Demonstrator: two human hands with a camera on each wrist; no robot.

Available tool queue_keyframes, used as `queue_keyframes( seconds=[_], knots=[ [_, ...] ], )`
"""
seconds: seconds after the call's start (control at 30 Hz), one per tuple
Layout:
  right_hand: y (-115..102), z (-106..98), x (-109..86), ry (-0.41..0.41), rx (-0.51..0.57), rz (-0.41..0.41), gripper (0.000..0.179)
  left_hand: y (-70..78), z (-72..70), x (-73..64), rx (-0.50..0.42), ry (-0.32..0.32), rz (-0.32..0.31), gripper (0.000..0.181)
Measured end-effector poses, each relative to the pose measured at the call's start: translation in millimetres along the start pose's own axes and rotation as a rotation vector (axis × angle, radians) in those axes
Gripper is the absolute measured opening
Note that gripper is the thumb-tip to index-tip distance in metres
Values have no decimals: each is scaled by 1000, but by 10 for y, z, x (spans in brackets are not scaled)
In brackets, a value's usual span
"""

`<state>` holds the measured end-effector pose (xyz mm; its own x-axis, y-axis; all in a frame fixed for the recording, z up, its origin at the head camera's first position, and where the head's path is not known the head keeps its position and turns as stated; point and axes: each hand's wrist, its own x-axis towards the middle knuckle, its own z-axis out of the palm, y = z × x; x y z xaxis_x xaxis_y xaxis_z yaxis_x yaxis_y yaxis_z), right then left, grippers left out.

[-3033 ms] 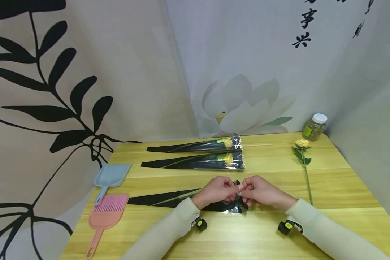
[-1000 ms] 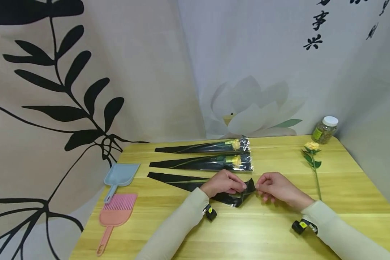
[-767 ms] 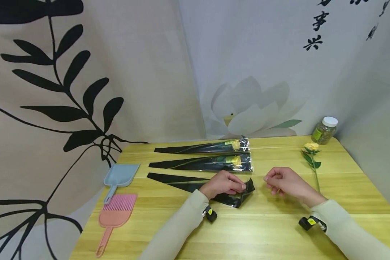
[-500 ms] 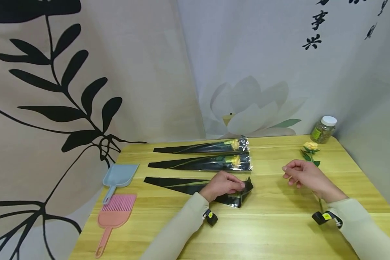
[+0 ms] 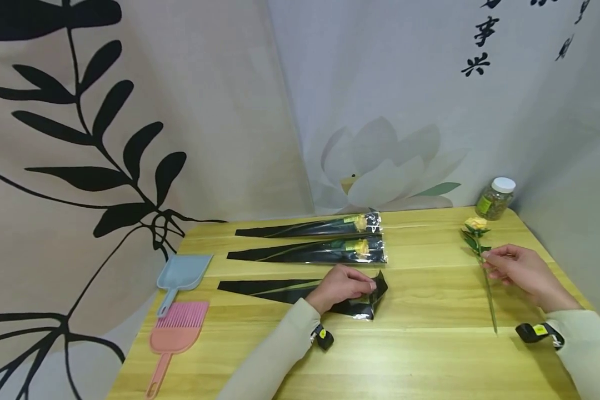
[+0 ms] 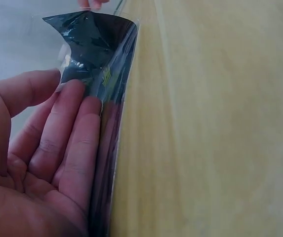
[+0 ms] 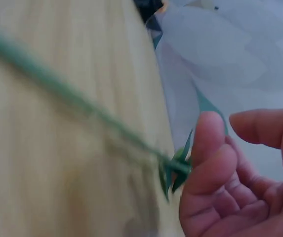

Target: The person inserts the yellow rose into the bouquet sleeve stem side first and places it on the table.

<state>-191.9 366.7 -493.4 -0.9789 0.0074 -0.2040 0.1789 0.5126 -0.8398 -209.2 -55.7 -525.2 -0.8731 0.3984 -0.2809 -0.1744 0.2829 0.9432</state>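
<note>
My left hand pinches the open mouth edge of a black and clear plastic flower sleeve between thumb and fingers. In the left wrist view the sleeve gapes at its wide end beyond the fingertips. A green stem line shows along its narrow part. On the right, my right hand is at a single yellow rose, fingertips right beside its stem below the leaves. The right wrist view has the stem running behind the fingers, with the thumb apart from them.
Two wrapped yellow roses, an upper one and a lower one, lie behind the left hand. A lidded jar stands at the back right corner. A blue dustpan and pink brush lie along the left edge.
The right hand has left the sleeve's mouth and moved right to the loose rose's stem. The left hand keeps its pinch on the sleeve, which has turned slightly.
</note>
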Motion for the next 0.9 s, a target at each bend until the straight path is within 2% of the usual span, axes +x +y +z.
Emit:
queue_keyframes(
  seconds=[0.17, 0.3, 0.47, 0.67, 0.9],
  knots=[
    [138, -72, -32, -28, -51, 39, 59, 4, 1, -9, 15, 7, -1, 14],
    [172, -75, -57, -104, -65, 78, 61, 5, -5, -5, 20, -1, -3, 13],
    [178, -33, -45, -200, -85, 118, 55, -1, -16, 12, -14, -22, -3, 15],
    [159, 21, 3, -204, -148, 124, 49, 7, -35, 18, -32, -35, -14, 15],
    [129, 43, 20, -204, -158, 125, 41, 17, -38, 9, -30, -39, -12, 15]
  ],
)
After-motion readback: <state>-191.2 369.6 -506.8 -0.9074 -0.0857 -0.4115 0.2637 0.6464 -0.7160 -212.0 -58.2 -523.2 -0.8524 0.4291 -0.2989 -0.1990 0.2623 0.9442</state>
